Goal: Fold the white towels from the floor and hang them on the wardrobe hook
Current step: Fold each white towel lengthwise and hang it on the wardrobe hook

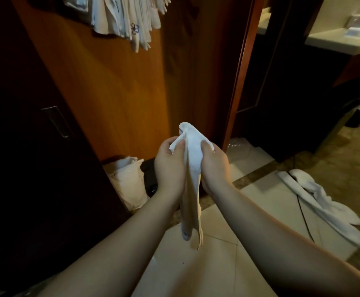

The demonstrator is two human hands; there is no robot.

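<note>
A narrow white towel [193, 166] hangs folded lengthwise between my hands, its lower end dangling above the floor tiles. My left hand [169, 166] pinches one top corner of it with the thumb. My right hand [214, 166] grips the bunched top from the other side. Several white towels [127, 16] hang high on the wooden wardrobe [114, 86], the hook itself hidden behind them. More white towels [322, 202] lie crumpled on the floor to my right.
A white cloth bag or pillow [129, 181] leans at the wardrobe's foot, next to something dark. A black cable [304, 217] runs over the tiles by the floor towels. A counter [335, 41] stands at the upper right, a dark bin [359, 116] below it.
</note>
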